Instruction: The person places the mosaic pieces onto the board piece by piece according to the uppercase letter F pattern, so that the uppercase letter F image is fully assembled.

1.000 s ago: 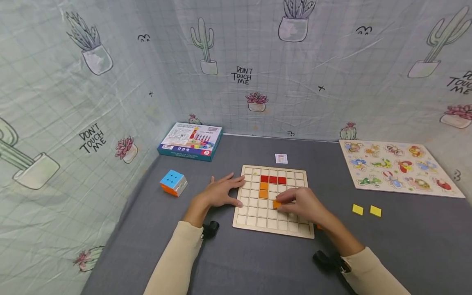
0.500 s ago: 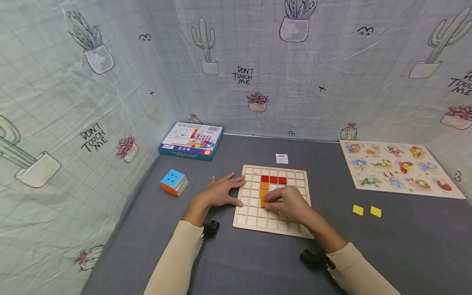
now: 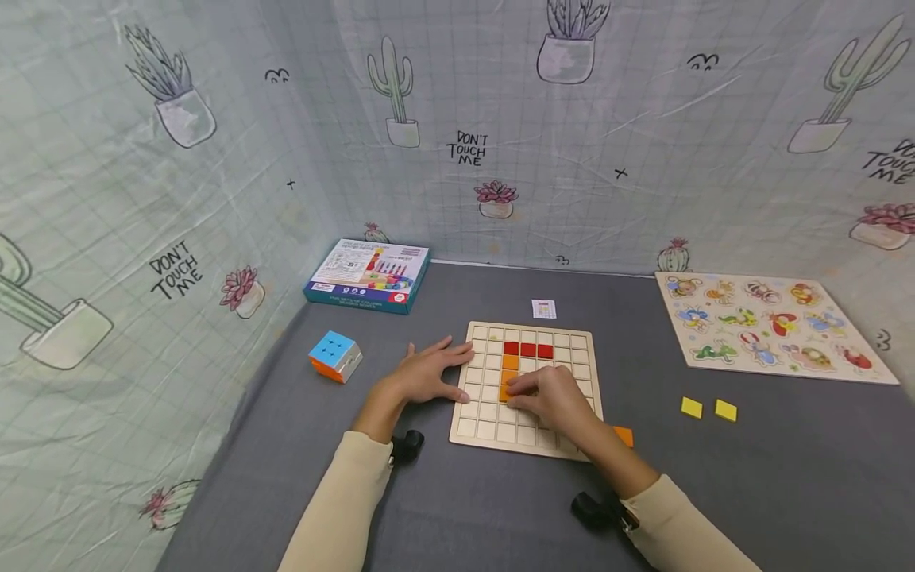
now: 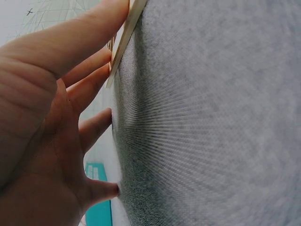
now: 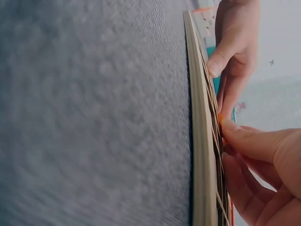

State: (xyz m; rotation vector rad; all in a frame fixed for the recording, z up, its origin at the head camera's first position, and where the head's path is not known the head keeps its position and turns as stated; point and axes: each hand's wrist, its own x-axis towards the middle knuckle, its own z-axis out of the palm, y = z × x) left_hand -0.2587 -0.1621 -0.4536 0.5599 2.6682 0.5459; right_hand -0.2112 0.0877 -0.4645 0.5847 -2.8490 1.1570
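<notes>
A wooden grid board (image 3: 486, 430) lies flat on the grey cloth. My left hand (image 3: 426, 375) spreads over its left edge, thumb and some fingertips touching the rim, other fingertips down on the cloth. With thumb and fingers my right hand (image 3: 559, 395) pinches a square orange tile (image 3: 504, 395) at a grid cell; in the right wrist view only a bit of that orange tile (image 5: 220, 118) shows by the thumb. Directly above it in the same column sit two orange tiles (image 3: 510, 362). A row of 3 red tiles (image 3: 528, 349) runs rightward from the column's top.
Partly behind the right forearm lies more orange (image 3: 624, 436) beside the board. Two yellow tiles (image 3: 691, 407) lie to the right, below an insect puzzle board (image 3: 772, 326). A puzzle cube (image 3: 336, 355), a flat box (image 3: 368, 274) and a small printed card (image 3: 544, 309) stand around.
My right hand has carried the orange tile leftward across the board to the cell under the other orange tiles. Over the last half second it stays nearly there. The left hand keeps its place.
</notes>
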